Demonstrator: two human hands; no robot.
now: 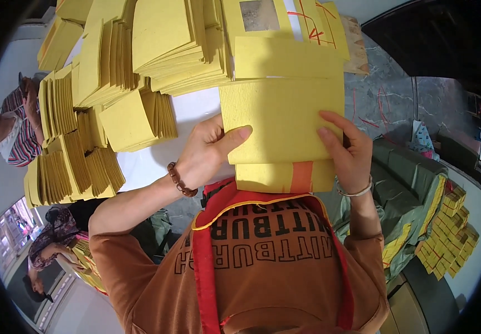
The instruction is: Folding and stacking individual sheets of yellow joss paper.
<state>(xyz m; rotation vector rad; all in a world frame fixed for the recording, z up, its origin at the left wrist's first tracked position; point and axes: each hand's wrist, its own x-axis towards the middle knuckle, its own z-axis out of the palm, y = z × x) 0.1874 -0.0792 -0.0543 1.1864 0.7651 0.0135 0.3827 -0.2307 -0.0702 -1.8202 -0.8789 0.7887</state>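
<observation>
In front of my chest lies a block of yellow paper [279, 117] with a ribbed left part. My left hand [207, 147] grips its left edge, thumb on top and the other fingers hidden underneath. At the right edge my right hand [352, 150] holds it, thumb and index finger bent close together over the side. Below it, nearer my body, more yellow paper [262, 177] shows with an orange band [301, 177] across it. Just beyond the block lies another yellow sheet [285, 58].
Stacks of folded yellow paper [165, 36] crowd the white table [196, 106] ahead and left. A sheet with a grey picture [260, 15] lies at the far side. Two people are at left. Yellow bundles [449, 234] are piled at right beside a dark green cover [402, 178].
</observation>
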